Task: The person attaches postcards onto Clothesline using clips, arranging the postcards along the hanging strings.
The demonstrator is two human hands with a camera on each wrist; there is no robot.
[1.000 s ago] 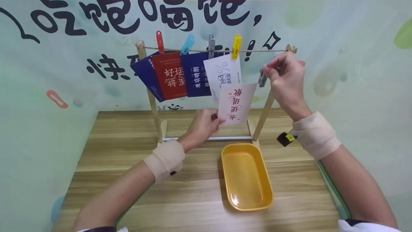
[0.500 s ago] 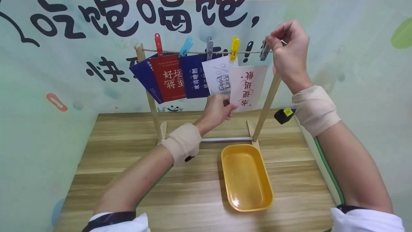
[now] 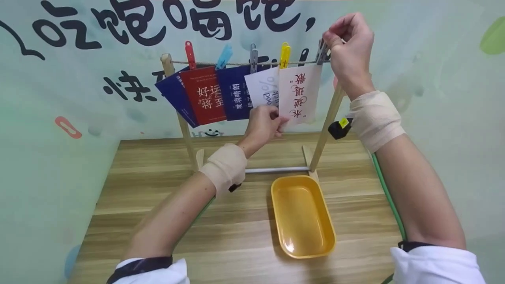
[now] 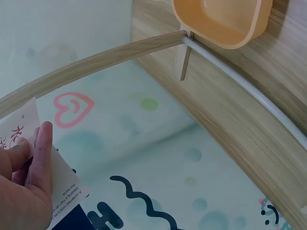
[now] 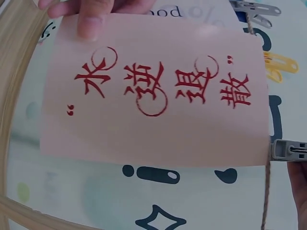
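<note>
My left hand [image 3: 263, 124] pinches the lower left corner of a pale pink card [image 3: 299, 92] with red characters. The card's top edge is up against the string [image 5: 266, 196]. At its top right corner my right hand [image 3: 353, 55] pinches a grey clothespin [image 3: 321, 51]. In the right wrist view that clothespin's tip meets the string at the card's edge; whether it bites the card I cannot tell. To the left hang a blue card [image 3: 175, 98], a red card [image 3: 205, 94], another blue card [image 3: 232, 96] and a white card [image 3: 258, 83], partly covered.
Red [image 3: 189, 55], light blue [image 3: 224, 57], grey [image 3: 253, 59] and yellow [image 3: 284, 55] clothespins hold the hanging cards. Wooden posts [image 3: 330, 118] and a white rod [image 3: 280, 170] form the rack. A yellow tray [image 3: 333, 236] stands before it on the wooden table [image 3: 232, 236].
My left hand has lifted the card up and to the right, to the string, in front of the white card. My right hand has raised the grey clothespin from below the string onto it.
</note>
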